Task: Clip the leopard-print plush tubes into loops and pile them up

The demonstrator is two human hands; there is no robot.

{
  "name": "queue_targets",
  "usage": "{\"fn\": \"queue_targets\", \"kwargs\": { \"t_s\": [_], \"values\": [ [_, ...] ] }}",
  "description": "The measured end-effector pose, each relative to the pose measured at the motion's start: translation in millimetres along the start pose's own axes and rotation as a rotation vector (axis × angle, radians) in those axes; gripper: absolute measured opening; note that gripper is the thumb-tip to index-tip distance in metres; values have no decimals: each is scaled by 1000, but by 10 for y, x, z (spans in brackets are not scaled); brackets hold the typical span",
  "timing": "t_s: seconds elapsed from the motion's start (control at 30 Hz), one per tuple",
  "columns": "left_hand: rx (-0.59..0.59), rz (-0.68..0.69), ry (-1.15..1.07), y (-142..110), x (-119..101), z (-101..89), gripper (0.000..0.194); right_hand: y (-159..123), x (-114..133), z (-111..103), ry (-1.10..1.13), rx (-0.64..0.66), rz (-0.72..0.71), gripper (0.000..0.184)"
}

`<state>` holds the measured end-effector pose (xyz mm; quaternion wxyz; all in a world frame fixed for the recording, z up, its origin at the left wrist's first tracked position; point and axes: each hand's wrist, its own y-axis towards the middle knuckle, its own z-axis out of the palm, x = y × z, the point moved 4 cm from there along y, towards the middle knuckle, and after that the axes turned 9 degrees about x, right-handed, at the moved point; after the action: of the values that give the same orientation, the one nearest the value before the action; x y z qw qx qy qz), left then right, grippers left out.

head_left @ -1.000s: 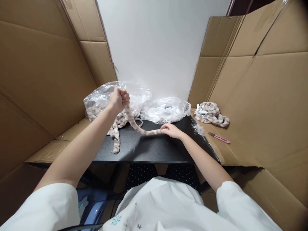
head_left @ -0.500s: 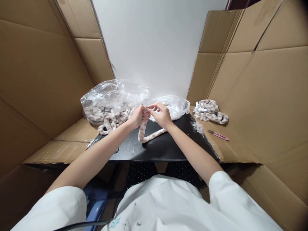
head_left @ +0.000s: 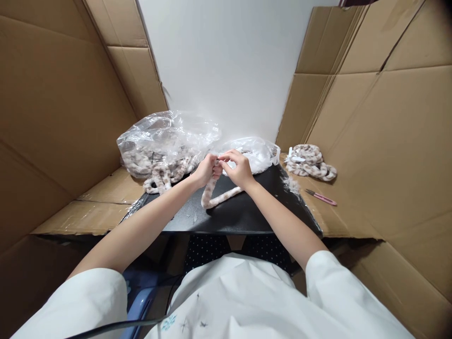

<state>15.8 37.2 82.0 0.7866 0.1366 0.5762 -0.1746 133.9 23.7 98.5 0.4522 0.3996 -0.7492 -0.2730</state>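
Note:
A fluffy white-and-brown plush strip (head_left: pixel 209 194) hangs in a bend from my hands, low over the black table. My left hand (head_left: pixel 206 170) is closed around its upper end. With thumb and forefinger pinched, my right hand (head_left: pixel 238 168) meets that same end beside the left fist; the small part between the fingertips is too small to make out. The strip's lower stretch runs right and goes out of sight behind my right wrist. Left of my hands, more plush strips (head_left: pixel 158 178) spill out of a clear plastic bag (head_left: pixel 165 127).
Behind my hands lies a white plastic bag (head_left: pixel 261 148). On cardboard at the right sit a coiled plush bundle (head_left: pixel 307 162) with white tags and pink-handled thread snips (head_left: pixel 321 197). Fluff (head_left: pixel 291 185) clings to the black table's (head_left: pixel 226 223) right edge. Cardboard walls (head_left: pixel 388 141) stand at both sides.
My left hand came down and right with the strip's end, and my right hand rose to meet it. Over the last half second both hands have stayed nearly in place, fingers together.

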Motion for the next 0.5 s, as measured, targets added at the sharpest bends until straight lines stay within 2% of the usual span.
{"fn": "queue_targets", "kwargs": {
  "t_s": [0.2,0.3,0.5],
  "values": [
    [67,-32,36,26,12,5,19,35,0,3,-112,36,2,9],
    [79,-70,41,31,23,3,26,57,-13,5,-161,58,37,12],
    [38,-67,92,84,63,-16,45,60,20,40,-382,169,22,17]
  ]
}}
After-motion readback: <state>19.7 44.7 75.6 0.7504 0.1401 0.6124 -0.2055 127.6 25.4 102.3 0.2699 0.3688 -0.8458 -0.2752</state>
